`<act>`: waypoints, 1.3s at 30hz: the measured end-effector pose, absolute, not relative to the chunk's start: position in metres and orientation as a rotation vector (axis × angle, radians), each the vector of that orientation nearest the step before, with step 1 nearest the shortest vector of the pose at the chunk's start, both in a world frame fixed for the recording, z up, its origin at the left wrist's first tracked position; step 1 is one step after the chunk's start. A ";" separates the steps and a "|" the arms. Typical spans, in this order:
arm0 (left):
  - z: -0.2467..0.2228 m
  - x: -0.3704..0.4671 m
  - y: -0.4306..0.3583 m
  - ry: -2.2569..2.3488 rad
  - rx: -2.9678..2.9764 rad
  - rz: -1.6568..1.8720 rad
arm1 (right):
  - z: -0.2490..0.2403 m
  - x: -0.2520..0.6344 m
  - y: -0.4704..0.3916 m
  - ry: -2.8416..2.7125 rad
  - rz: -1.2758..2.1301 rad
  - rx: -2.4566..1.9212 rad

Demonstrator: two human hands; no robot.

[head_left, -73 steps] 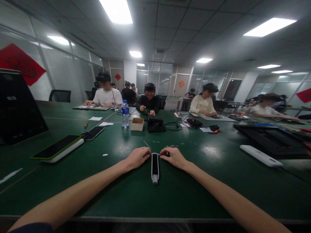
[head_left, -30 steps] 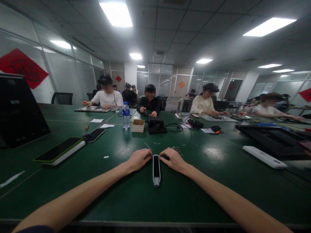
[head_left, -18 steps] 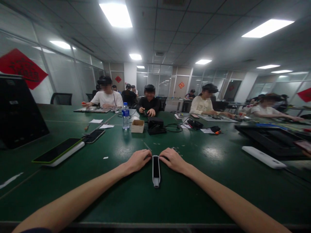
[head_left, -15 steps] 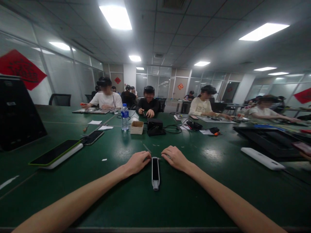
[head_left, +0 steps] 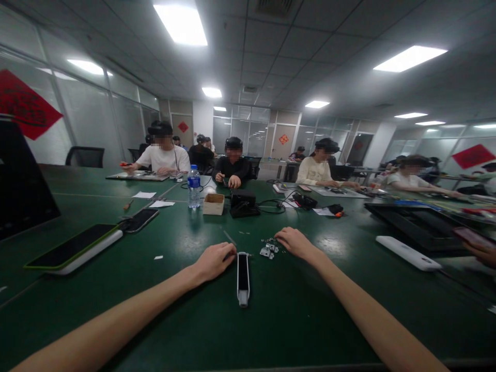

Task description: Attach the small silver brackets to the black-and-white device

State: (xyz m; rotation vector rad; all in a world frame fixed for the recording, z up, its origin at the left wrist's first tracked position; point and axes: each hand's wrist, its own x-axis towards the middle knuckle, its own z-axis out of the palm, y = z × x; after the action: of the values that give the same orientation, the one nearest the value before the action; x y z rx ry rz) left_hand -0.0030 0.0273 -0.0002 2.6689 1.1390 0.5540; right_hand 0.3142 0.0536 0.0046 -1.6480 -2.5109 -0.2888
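Observation:
A slim white handheld device with a long dark face [head_left: 243, 274] lies on the green table [head_left: 271, 315], its narrower end towards me. My left hand [head_left: 217, 260] rests at its far left edge with fingers curled together; what the fingertips hold, if anything, is hidden. To the right of the device lies a small pile of silvery metal plates [head_left: 268, 251], with tiny screw-like bits [head_left: 268, 240] just beyond. Over the right side of these bits, my right hand [head_left: 296, 243] has its fingers bent down and drawn together. Anything between those fingertips is too small to make out.
Ahead stand a water bottle [head_left: 194, 187], a small open box [head_left: 213, 204] and a black block with cables [head_left: 244, 203]. Phones [head_left: 73, 245] lie at left. At right are a white device [head_left: 406, 253] and a black tray [head_left: 418, 227]. Co-workers [head_left: 232, 170] sit across the table.
My right hand has moved right, away from the device, uncovering the metal plates and small bits. My left hand stays by the device. The view has shifted slightly.

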 end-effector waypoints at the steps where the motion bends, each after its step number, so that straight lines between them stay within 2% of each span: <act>1: -0.001 -0.003 0.028 1.138 2.669 0.556 | 0.005 0.312 0.054 -2.516 -0.289 -1.661; 12: -0.001 -0.004 0.027 1.152 2.690 0.565 | 0.002 0.306 0.059 -2.540 -0.412 -1.637; 20: -0.004 -0.004 0.028 1.157 2.702 0.581 | 0.008 0.292 0.049 -2.360 -0.540 -1.632; 29: -0.003 -0.004 0.026 1.160 2.687 0.571 | 0.004 0.302 0.049 -2.388 -0.459 -1.832; 39: -0.003 -0.004 0.026 1.156 2.673 0.583 | 0.008 0.305 0.048 -2.418 -0.408 -1.784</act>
State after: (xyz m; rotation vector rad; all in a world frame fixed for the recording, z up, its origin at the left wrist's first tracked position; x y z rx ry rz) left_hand -0.0037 0.0261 -0.0027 2.6728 1.1563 0.5829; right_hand 0.3050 0.0484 0.0085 -1.7842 -2.4177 -0.4076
